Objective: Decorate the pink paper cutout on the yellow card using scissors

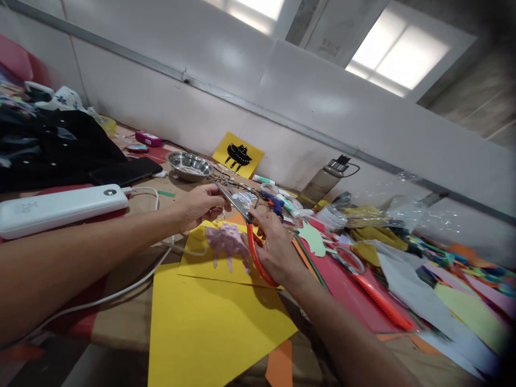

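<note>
Craft workspace: coloured paper sheets point(213, 322), scissors point(242, 215), cutouts littering table point(121, 317).

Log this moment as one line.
right hand: grips red-handled scissors | left hand: curled by the blades, contents unclear | below: pink cutout on yellow sheet

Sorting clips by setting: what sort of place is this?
Likely a craft table indoors, set against a white wall. Signs: loose coloured paper sheets, orange-handled scissors in the right hand, and a pink cut-out shape on a yellow sheet.
</note>
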`<action>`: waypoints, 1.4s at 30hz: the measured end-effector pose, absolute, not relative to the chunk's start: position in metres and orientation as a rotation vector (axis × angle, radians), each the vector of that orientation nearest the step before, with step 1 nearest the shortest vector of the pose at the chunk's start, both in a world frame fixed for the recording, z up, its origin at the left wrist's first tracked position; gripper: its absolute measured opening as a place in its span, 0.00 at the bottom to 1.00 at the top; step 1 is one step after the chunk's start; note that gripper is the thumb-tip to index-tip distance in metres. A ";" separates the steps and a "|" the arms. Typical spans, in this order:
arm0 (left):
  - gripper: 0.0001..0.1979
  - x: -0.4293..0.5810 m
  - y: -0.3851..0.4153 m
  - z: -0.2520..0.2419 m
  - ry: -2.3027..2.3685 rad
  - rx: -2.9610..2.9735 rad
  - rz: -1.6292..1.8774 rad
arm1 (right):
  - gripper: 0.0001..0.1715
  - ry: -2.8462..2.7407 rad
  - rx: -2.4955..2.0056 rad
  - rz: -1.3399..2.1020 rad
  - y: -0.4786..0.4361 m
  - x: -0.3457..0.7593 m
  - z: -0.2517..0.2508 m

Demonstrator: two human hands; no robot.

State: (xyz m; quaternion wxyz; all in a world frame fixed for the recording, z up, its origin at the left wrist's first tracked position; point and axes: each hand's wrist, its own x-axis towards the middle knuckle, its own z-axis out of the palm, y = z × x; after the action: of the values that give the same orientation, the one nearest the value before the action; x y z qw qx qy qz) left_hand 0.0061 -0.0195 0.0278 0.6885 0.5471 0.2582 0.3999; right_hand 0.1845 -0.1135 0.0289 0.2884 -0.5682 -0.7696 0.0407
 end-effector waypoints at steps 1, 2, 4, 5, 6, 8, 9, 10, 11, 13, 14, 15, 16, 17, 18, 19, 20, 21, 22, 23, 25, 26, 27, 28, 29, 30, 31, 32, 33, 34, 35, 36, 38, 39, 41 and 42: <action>0.05 0.006 -0.019 0.028 0.576 1.229 0.898 | 0.26 -2.057 -1.525 0.100 -0.113 0.185 0.029; 0.05 0.006 -0.019 0.028 0.575 1.233 0.903 | 0.26 -2.059 -1.530 0.091 -0.114 0.185 0.028; 0.04 0.006 -0.020 0.028 0.576 1.234 0.910 | 0.26 -2.065 -1.533 0.071 -0.114 0.185 0.028; 0.04 0.006 -0.020 0.029 0.576 1.233 0.914 | 0.26 -2.066 -1.533 0.059 -0.114 0.186 0.027; 0.04 0.006 -0.021 0.029 0.575 1.233 0.918 | 0.27 -2.067 -1.535 0.047 -0.114 0.186 0.027; 0.04 0.006 -0.021 0.030 0.584 1.239 0.930 | 0.28 -2.066 -1.540 0.018 -0.114 0.187 0.026; 0.04 0.007 -0.021 0.031 0.596 1.244 0.936 | 0.28 -2.068 -1.543 0.003 -0.114 0.187 0.026; 0.04 0.007 -0.021 0.031 0.612 1.249 0.941 | 0.28 -2.074 -1.546 -0.015 -0.114 0.188 0.026; 0.03 0.007 -0.021 0.032 0.626 1.255 0.942 | 0.28 -2.082 -1.549 -0.036 -0.114 0.188 0.026; 0.04 0.006 -0.021 0.033 0.639 1.272 0.939 | 0.27 -2.101 -1.549 -0.076 -0.114 0.189 0.027; 0.04 0.006 -0.021 0.034 0.637 1.287 0.936 | 0.27 -2.109 -1.549 -0.090 -0.114 0.189 0.027; 0.04 0.006 -0.020 0.035 0.636 1.304 0.935 | 0.27 -2.114 -1.549 -0.100 -0.114 0.189 0.028; 0.04 0.005 -0.020 0.036 0.640 1.323 0.932 | 0.27 -2.117 -1.552 -0.109 -0.115 0.190 0.028; 0.03 0.005 -0.019 0.037 0.651 1.346 0.930 | 0.28 -2.121 -1.559 -0.117 -0.115 0.191 0.029; 0.03 0.005 -0.019 0.038 0.666 1.373 0.928 | 0.28 -2.126 -1.571 -0.125 -0.116 0.191 0.029; 0.03 0.005 -0.018 0.038 0.681 1.402 0.924 | 0.27 -2.131 -1.585 -0.133 -0.116 0.192 0.029; 0.03 0.005 -0.017 0.038 0.696 1.431 0.919 | 0.27 -2.133 -1.598 -0.140 -0.117 0.193 0.029; 0.04 0.004 -0.016 0.037 0.705 1.459 0.907 | 0.27 -2.132 -1.611 -0.146 -0.118 0.194 0.029; 0.04 0.004 -0.015 0.037 0.708 1.483 0.894 | 0.26 -2.128 -1.621 -0.150 -0.120 0.195 0.029; 0.05 0.004 -0.014 0.036 0.711 1.497 0.880 | 0.27 -2.121 -1.625 -0.151 -0.121 0.195 0.029; 0.05 0.004 -0.014 0.036 0.721 1.506 0.855 | 0.27 -2.100 -1.619 -0.129 -0.124 0.196 0.028; 0.05 0.004 -0.014 0.036 0.727 1.507 0.848 | 0.26 -2.090 -1.613 -0.098 -0.124 0.196 0.027; 0.05 0.004 -0.015 0.037 0.732 1.506 0.846 | 0.26 -2.078 -1.603 -0.055 -0.125 0.196 0.026; 0.05 0.004 -0.016 0.037 0.733 1.506 0.850 | 0.25 -2.061 -1.590 -0.005 -0.125 0.196 0.025; 0.05 0.004 -0.017 0.037 0.729 1.510 0.856 | 0.25 -2.042 -1.574 0.053 -0.124 0.197 0.024; 0.04 0.003 -0.017 0.037 0.723 1.517 0.863 | 0.26 -2.018 -1.555 0.119 -0.123 0.198 0.023; 0.04 0.003 -0.017 0.036 0.723 1.522 0.872 | 0.26 -1.980 -1.536 0.185 -0.122 0.200 0.022; 0.04 0.002 -0.016 0.035 0.729 1.529 0.878 | 0.27 -1.931 -1.520 0.240 -0.121 0.202 0.022; 0.05 0.001 -0.013 0.034 0.739 1.538 0.883 | 0.27 -1.882 -1.514 0.275 -0.120 0.206 0.022; 0.05 0.000 -0.011 0.033 0.752 1.544 0.892 | 0.27 -1.845 -1.523 0.277 -0.120 0.209 0.023; 0.05 -0.002 -0.007 0.033 0.759 1.550 0.903 | 0.27 -1.830 -1.549 0.239 -0.121 0.214 0.025; 0.05 -0.005 -0.003 0.035 0.757 1.552 0.926 | 0.26 -1.836 -1.588 0.165 -0.122 0.219 0.026; 0.04 -0.012 0.006 0.043 0.752 1.528 1.018 | 0.26 -1.904 -1.670 -0.033 -0.128 0.231 0.028; 0.04 -0.017 0.009 0.048 0.759 1.507 1.082 | 0.26 -1.940 -1.712 -0.127 -0.131 0.237 0.028; 0.04 -0.026 0.014 0.061 0.765 1.475 1.215 | 0.26 -1.981 -1.807 -0.260 -0.140 0.252 0.023; 0.04 -0.030 0.016 0.066 0.773 1.462 1.289 | 0.25 -1.986 -1.866 -0.299 -0.144 0.260 0.020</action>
State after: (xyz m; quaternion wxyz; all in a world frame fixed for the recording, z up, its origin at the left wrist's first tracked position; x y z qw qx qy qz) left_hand -0.0301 0.0158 0.0664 0.4988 0.6044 0.3195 0.5327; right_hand 0.2596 -0.1440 0.0200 0.1990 -0.6671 -0.7099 -0.1068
